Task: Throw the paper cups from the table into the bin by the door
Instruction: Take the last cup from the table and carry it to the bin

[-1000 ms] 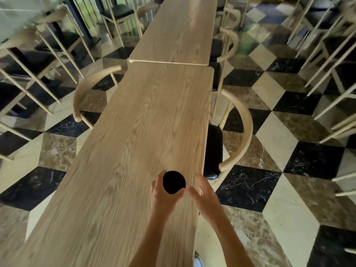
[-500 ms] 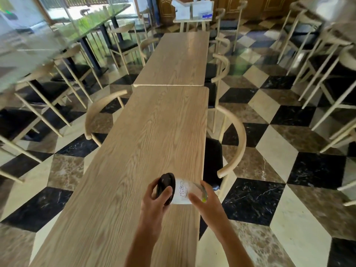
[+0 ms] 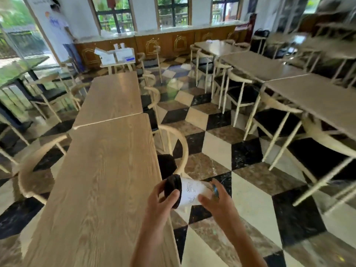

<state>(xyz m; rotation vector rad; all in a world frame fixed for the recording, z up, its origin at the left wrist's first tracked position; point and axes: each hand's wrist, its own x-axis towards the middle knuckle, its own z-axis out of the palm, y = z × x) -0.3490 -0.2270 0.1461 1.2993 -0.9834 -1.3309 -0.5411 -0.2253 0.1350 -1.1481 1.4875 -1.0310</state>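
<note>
Lidded paper cup (image 3: 189, 193): white, black lid, tipped sideways at lower centre of frame, off the wooden table (image 3: 100, 180), above the checkered floor (image 3: 240, 199). Left hand (image 3: 160, 201): grasping lid end. Right hand (image 3: 216, 204): grasping base end. Step: carry-off. Next: locating bin by the door, neither in view; keeping lid seated.

The checkered floor (image 3: 217, 143) leaves an open aisle between the long wooden table (image 3: 107, 170) on the left and the grey tables (image 3: 317, 97) on the right, narrowed by the curved-back chair (image 3: 181, 149) beside the table edge.
</note>
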